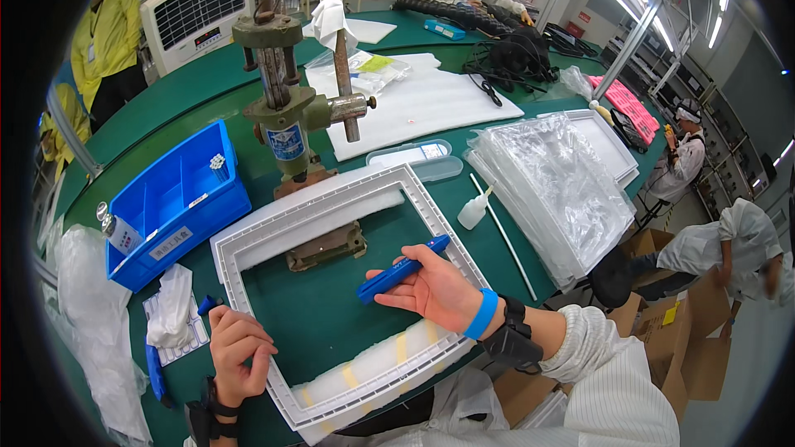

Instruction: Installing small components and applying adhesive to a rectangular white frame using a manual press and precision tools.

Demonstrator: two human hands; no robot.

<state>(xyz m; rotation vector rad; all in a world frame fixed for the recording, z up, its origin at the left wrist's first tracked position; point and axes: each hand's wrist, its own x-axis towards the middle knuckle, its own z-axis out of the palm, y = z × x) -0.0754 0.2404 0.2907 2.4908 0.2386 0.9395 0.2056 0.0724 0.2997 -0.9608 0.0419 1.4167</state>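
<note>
My right hand (431, 285) is closed around a blue marker pen (389, 280), held slantwise above the opening of a white rectangular plastic frame (451, 261). My left hand (240, 352) is curled at the frame's left side, its fingers bent in. A short dark blue piece (207, 305) shows right beside its knuckles; whether the fingers grip it is hidden. White foam with yellow tape strips (364, 371) lines the near side of the frame. Within the opening, the rusty metal base (327, 247) of a green hand press (286, 120) rests on the green table.
At the left stands a blue divided bin (178, 207), with a white cloth (171, 310) nearer me. A dropper bottle (474, 211), a thin white rod (505, 236) and stacked plastic-wrapped panels (551, 190) lie right. White foam sheets (414, 112) are behind. Other people work farther off.
</note>
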